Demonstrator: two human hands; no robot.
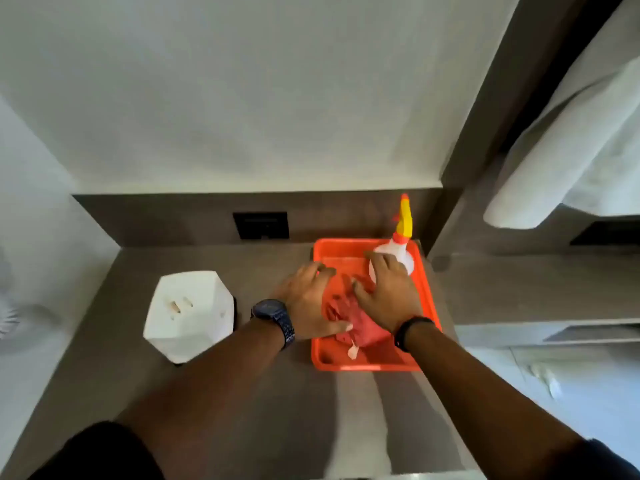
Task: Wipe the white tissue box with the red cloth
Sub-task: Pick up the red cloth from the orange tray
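Observation:
The white tissue box (188, 313) stands on the brown counter at the left, with slots in its top. The red cloth (360, 327) lies bunched in the orange tray (367, 362) to the right of the box, a white tag hanging from its near edge. My left hand (308, 303) rests flat on the cloth's left side, fingers spread, a dark watch on the wrist. My right hand (388, 292) presses on the cloth's right side, with a black band on its wrist. Neither hand touches the box.
A white spray bottle (398, 251) with a yellow and red nozzle stands in the tray's far right corner, just beyond my right fingers. A black wall socket (260, 225) sits in the backsplash. White towels (571, 150) hang at the right.

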